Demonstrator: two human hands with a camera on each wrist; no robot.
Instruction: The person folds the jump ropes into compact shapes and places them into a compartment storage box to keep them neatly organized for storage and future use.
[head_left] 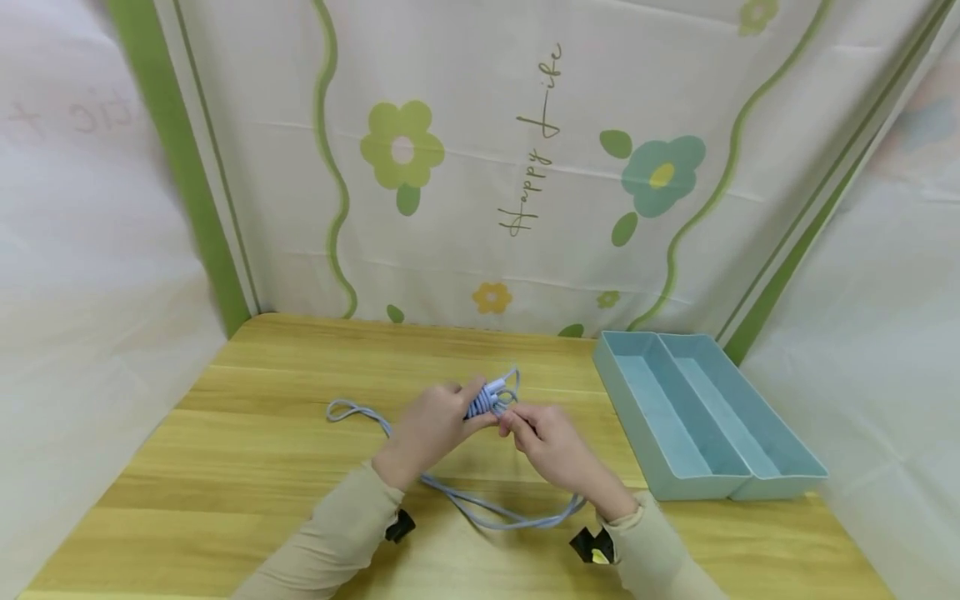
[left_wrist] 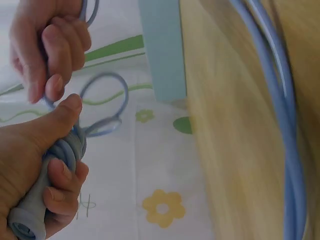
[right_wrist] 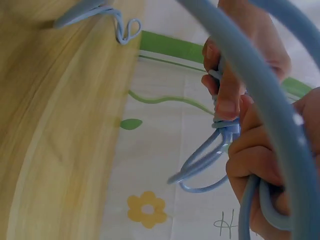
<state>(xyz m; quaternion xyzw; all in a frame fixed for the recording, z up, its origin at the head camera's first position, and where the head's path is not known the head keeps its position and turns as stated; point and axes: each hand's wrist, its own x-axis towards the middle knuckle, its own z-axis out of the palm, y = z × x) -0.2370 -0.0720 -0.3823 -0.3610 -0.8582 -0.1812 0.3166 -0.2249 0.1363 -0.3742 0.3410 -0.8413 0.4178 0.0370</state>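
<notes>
A blue jump rope point(head_left: 483, 402) is wound in several turns into a bundle above the middle of the table. My left hand point(head_left: 429, 427) grips this bundle, its thumb lying over the turns. In the left wrist view a handle point(left_wrist: 31, 207) with a flared end sticks out below the left fingers. Close beside it, my right hand point(head_left: 553, 443) pinches the cord near the bundle's end, and in the right wrist view its curled fingers point(right_wrist: 255, 162) hold cord. A small loop of cord point(left_wrist: 125, 100) stands out from the bundle. The loose doubled cord point(head_left: 517, 524) trails below both hands.
Two light-blue trays point(head_left: 678, 417) stand side by side at the right of the wooden table point(head_left: 247, 467). A looped end of the cord point(head_left: 341, 410) lies on the left. Behind the table hangs a flower-printed curtain point(head_left: 450, 250), with pale cloth at both sides.
</notes>
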